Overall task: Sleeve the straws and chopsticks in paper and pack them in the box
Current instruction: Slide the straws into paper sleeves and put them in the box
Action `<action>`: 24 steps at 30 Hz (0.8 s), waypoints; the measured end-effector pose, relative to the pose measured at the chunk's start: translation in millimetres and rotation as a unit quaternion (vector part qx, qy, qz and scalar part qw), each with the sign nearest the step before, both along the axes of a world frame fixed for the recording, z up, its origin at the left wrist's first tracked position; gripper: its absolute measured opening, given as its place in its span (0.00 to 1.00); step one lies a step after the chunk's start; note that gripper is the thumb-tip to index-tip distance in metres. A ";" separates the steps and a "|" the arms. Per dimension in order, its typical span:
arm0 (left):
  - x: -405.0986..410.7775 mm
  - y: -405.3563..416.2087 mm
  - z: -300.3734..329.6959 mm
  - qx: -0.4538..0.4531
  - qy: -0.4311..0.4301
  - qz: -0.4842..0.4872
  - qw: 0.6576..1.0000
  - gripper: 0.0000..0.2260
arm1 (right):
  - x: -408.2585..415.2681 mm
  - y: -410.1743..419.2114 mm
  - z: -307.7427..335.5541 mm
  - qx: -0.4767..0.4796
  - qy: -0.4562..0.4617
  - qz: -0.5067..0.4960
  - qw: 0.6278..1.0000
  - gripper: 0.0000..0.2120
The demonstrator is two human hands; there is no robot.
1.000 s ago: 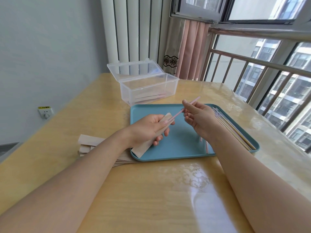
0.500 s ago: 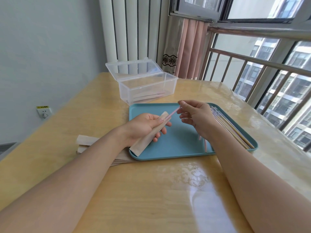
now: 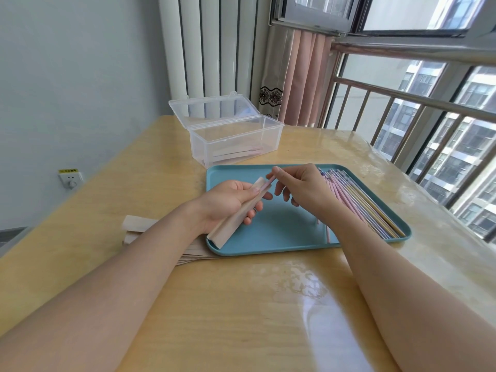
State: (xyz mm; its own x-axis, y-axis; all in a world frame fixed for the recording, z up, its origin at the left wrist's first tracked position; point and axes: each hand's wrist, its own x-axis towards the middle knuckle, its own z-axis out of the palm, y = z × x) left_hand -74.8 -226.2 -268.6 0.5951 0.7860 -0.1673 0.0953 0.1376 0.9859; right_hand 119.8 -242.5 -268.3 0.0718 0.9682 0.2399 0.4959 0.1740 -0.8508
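The tabletop (image 3: 241,304) runs from the near edge to a wall at the left and a railed window at the right; its near half is bare, glossy wood between the two forearms. A teal tray (image 3: 268,237) lies in the middle, its near rim set well back from the near edge, and its left floor is bare under the hands. The left hand (image 3: 228,200) grips a tan paper sleeve (image 3: 233,221) that slants over the tray's near left corner, mouth up. The right hand (image 3: 300,186) pinches the end of a pink straw (image 3: 269,181) at the sleeve's mouth; most of the straw is hidden inside. Loose straws and chopsticks (image 3: 359,202), pink, lilac and tan, lie bundled along the tray's right side. More sleeves (image 3: 139,226) are stacked just left of the tray, partly under the left forearm. The clear box (image 3: 236,140) stands behind the tray, lid tipped back, with a few sleeved pieces on its floor.
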 end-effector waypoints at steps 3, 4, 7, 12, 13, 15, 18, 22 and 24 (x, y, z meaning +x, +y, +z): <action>-0.3 1.0 -1.2 0.003 -0.003 0.007 1.000 0.16 | 10.5 3.6 0.3 0.043 -0.068 -0.091 0.993 0.16; 0.0 1.5 -1.5 0.005 -0.003 0.015 1.000 0.16 | 20.0 5.2 -0.9 0.061 -0.127 -0.153 0.978 0.15; 0.8 2.7 -3.0 0.003 -0.004 0.045 0.999 0.14 | 46.6 4.0 -2.5 -0.014 -0.302 -0.255 0.919 0.13; 0.7 4.7 -4.8 -0.003 -0.009 0.060 0.998 0.12 | 46.3 8.0 -3.0 -0.091 -0.362 -0.218 0.902 0.10; 0.9 4.6 -4.8 -0.002 -0.009 0.060 0.998 0.12 | 44.5 9.6 -3.0 -0.095 -0.373 -0.212 0.898 0.12; 0.8 4.9 -4.8 -0.001 -0.007 0.058 0.998 0.12 | 43.5 10.7 -2.7 -0.111 -0.376 -0.202 0.898 0.16; 0.7 4.9 -4.2 0.001 -0.001 0.052 0.999 0.12 | 42.5 8.3 -0.5 -0.132 -0.370 -0.188 0.900 0.19; 0.4 4.0 -4.0 0.005 0.003 0.044 0.999 0.12 | 33.6 5.6 2.3 -0.068 -0.286 -0.172 0.940 0.16; 0.4 3.5 -3.4 0.006 0.005 0.038 0.999 0.12 | 26.3 4.6 5.9 -0.018 -0.164 -0.150 0.975 0.12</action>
